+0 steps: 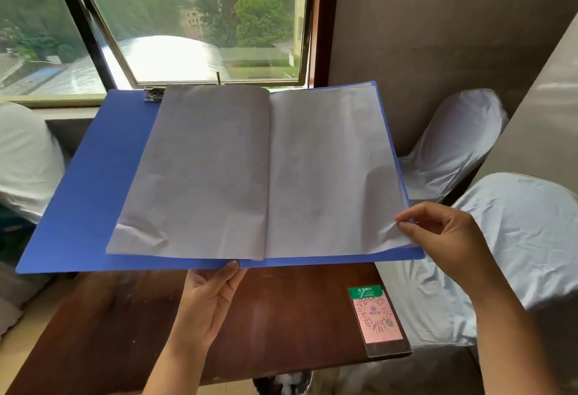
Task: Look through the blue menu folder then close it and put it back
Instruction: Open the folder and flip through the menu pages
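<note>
The blue menu folder is spread wide open and held up above a dark wooden table. Pale, creased pages lie across its middle and right side, with a metal clip at the top left. My left hand grips the folder from below at the spine's near edge, thumb on top. My right hand pinches the lower right corner of the right-hand page between thumb and fingers.
A pink QR-code card in a clear sleeve lies on the table's right edge. Chairs in white covers stand at the right, near right and left. A window is behind the folder.
</note>
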`<state>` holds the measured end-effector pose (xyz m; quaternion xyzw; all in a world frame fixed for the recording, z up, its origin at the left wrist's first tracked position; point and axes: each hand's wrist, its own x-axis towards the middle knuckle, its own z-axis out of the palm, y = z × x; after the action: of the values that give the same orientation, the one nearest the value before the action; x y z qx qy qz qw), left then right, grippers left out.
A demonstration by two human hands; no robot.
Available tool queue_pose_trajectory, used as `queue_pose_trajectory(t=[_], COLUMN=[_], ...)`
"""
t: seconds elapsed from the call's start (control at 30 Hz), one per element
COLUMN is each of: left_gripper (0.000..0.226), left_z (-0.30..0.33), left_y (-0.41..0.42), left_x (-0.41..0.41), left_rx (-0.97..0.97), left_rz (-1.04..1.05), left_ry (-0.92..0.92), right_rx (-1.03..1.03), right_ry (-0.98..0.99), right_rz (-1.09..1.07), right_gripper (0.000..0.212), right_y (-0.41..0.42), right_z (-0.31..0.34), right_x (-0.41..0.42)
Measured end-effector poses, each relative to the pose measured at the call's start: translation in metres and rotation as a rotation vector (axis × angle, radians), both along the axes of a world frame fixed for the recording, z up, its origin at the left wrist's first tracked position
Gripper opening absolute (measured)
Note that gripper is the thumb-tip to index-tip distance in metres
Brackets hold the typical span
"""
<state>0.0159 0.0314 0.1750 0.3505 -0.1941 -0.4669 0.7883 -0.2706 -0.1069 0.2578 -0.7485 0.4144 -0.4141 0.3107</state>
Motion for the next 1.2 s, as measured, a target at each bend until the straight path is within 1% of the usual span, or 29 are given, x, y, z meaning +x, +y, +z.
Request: queue_pose_trajectory(t=[0.13,0.27,0.33,0.4,0.43,0.47,0.57,0.6,0.63,0.67,0.77,0.83,0.87,0.97,1.07,1.13,1.2], left_gripper=[0.036,0.040,0.038,0.038,0.038,0.037,0.035,0.035,0.037,0.039,0.045,0.044,0.044,0.045,0.047,0.052,0.056], left_z=[-0.002,-0.003,-0.004,-0.005,-0.005,-0.005,-0.006,-0.006,-0.006,-0.005,-0.006,-0.006,-0.006,-0.005,-0.004,-0.004,-0.002], left_y=[0.000,0.000,-0.002,-0.003,-0.004,-0.004,-0.005,-0.005,-0.005,-0.005,-0.005,-0.005,-0.005,-0.005,-0.005,-0.005,-0.005], left_x=[0.000,-0.001,-0.001,-0.001,-0.001,-0.001,-0.002,-0.003,-0.004,-0.004,-0.005,-0.006,-0.008,-0.011,-0.013,-0.014,-0.016], left_rx=[0.018,0.027,0.027,0.025,0.026,0.028,0.029,0.027,0.022,0.016,0.003,-0.008,-0.015,-0.026,-0.028,-0.022,-0.021], left_rz=[0.009,0.011,0.005,0.006,0.010,0.013,0.014,0.014,0.012,0.009,0.001,-0.009,-0.015,-0.023,-0.034,-0.042,-0.049], left_ry=[0.029,0.042,0.044,0.049,0.052,0.051,0.045,0.048,0.055,0.063,0.086,0.089,0.087,0.087,0.084,0.078,0.074], right_rx=[-0.109,-0.226,-0.226,-0.127,-0.069,0.010,0.387,0.457,0.473,0.439,0.208,0.089,0.036,-0.086,-0.109,-0.106,-0.212], right_ry=[0.040,0.144,0.118,-0.019,-0.109,-0.229,-0.740,-0.821,-0.803,-0.716,-0.341,-0.165,-0.111,-0.024,0.033,0.049,0.096], right_rz=[-0.047,-0.139,-0.103,-0.049,-0.032,0.008,0.254,0.282,0.279,0.254,0.245,0.265,0.261,0.221,0.119,0.113,0.124], right_gripper=[0.018,0.011,0.008,0.007,0.011,0.017,0.032,0.035,0.038,0.041,0.048,0.057,0.063,0.074,0.081,0.079,0.068], right_y=[0.004,0.007,0.010,0.016,0.018,0.019,0.019,0.018,0.019,0.019,0.022,0.024,0.026,0.031,0.034,0.037,0.042], right_z=[0.001,0.009,0.017,0.024,0.026,0.028,0.026,0.024,0.024,0.023,0.016,0.013,0.012,0.009,0.002,0.000,-0.002], right_x=[0.004,0.007,0.008,0.009,0.011,0.013,0.024,0.029,0.035,0.042,0.066,0.082,0.090,0.109,0.125,0.134,0.142])
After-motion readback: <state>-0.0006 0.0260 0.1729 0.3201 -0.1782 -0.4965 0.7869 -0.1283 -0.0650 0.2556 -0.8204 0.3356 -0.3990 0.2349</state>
